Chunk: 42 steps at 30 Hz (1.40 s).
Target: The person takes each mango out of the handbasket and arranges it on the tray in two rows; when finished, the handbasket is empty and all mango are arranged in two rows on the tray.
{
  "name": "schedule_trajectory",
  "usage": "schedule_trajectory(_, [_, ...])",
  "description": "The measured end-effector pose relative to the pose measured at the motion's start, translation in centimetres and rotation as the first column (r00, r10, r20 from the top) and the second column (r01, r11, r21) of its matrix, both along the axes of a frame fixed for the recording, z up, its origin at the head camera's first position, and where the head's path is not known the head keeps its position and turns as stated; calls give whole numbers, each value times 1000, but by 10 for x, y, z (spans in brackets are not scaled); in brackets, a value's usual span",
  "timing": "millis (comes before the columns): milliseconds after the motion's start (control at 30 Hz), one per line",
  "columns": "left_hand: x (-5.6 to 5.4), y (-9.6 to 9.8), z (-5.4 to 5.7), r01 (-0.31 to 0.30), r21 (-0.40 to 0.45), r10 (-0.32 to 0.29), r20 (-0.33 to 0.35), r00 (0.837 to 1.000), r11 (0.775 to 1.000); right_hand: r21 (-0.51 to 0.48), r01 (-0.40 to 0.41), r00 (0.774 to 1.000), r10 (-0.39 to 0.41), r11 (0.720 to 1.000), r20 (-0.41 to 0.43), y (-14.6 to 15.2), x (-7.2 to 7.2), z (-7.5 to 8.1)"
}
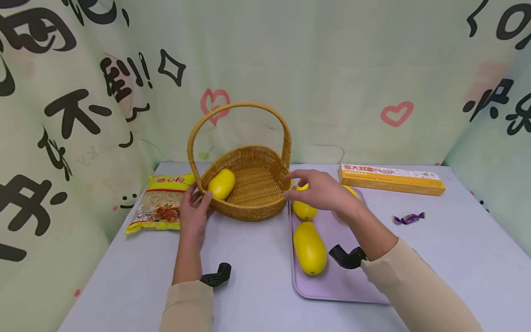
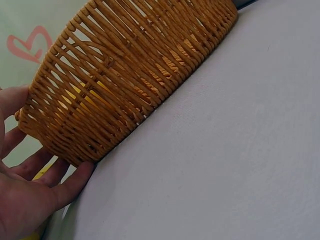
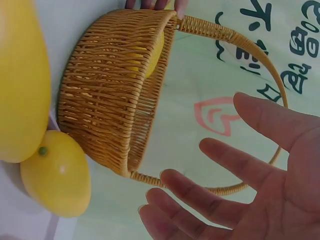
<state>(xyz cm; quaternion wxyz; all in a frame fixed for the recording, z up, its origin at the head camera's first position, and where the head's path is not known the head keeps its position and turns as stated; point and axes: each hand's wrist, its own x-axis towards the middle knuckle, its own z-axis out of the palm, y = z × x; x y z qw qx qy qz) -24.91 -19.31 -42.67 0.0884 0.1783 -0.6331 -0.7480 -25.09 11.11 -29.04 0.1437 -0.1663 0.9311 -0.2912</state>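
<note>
A wicker basket [image 1: 257, 210] with a tall arched handle stands on the table, a yellow oval fruit [image 1: 221, 184] lying inside at its left. My left hand [image 1: 194, 214] grips the basket's left side, thumb at the rim and fingers against the outer wall. At the right rim hovers my right hand [image 1: 317, 191]; in the right wrist view its fingers are spread and hold nothing. Beneath that arm a purple tray [image 1: 332, 288] carries a long yellow fruit [image 1: 310, 249] and a rounder one [image 1: 304, 210]. Another yellow fruit on the tray is mostly hidden by the right hand.
Left of the basket, close to my left hand, lies a yellow bag of pasta [image 1: 159, 203]. A long orange and white pasta box [image 1: 392, 180] is at the back right. In front of it is a purple wrapped candy [image 1: 409, 218]. A printed curtain [image 1: 332, 83] hangs behind the table.
</note>
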Motion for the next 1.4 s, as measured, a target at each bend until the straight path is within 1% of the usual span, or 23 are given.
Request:
schedule_trajectory(133, [0, 0, -1, -7, 12, 7, -9, 1000, 1000, 2, -36, 999, 36, 999, -14, -7, -11, 2])
schedule_trajectory(367, [-1, -1, -3, -4, 17, 4, -14, 1000, 1000, -53, -46, 996, 50, 998, 78, -17, -28, 5])
schedule_trajectory(500, [-2, -2, -2, -3, 12, 4, -15, 1000, 1000, -82, -46, 993, 55, 996, 107, -25, -39, 7])
schedule_trajectory(667, [-1, -3, -2, -2, 1, 2, -5, 1000, 1000, -90, -41, 990, 53, 995, 132, -38, -54, 9])
schedule_trajectory(867, [-1, -1, -3, -9, 6, 9, -8, 1000, 1000, -74, -53, 982, 65, 996, 175, -53, -70, 10])
schedule_trajectory(1000, [-2, 0, -2, -7, 6, 8, -20, 1000, 1000, -90, -39, 976, 58, 995, 210, -59, -78, 13])
schedule_trajectory(1133, [-3, 0, -1, -10, -3, 10, -15, 1000, 1000, -106, -12, 968, 39, 994, 249, -63, -83, 12])
schedule_trajectory(1400, [-3, -1, -4, -10, 2, 10, -5, 1000, 1000, -127, 19, 949, 22, 992, 314, -74, -97, 3])
